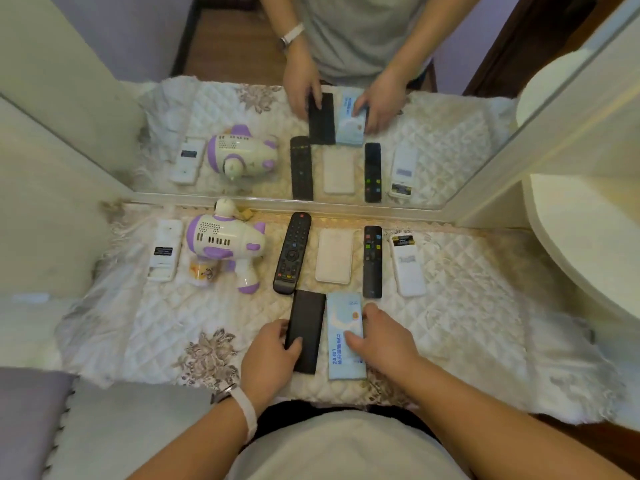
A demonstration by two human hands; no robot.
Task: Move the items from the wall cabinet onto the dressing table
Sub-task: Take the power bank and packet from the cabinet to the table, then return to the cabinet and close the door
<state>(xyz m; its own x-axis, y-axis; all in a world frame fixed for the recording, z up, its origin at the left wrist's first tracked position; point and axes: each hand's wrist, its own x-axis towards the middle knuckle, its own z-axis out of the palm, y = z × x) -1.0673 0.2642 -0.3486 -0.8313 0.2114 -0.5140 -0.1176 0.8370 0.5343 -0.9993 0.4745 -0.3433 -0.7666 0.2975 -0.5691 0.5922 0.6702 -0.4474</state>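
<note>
In the head view, the left hand (268, 355) grips a flat black slab (305, 330) lying on the quilted dressing table (467, 306), its thumb covering the slab's near left edge. Just beside it, the right hand (382, 341) clasps a pale blue packet (341, 327); fingers hide part of its print, which is too small to read.

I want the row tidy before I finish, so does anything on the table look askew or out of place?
Mostly neat. The black button remote leans slightly off parallel with its neighbours, and the purple toy gun lies on its side.
</note>
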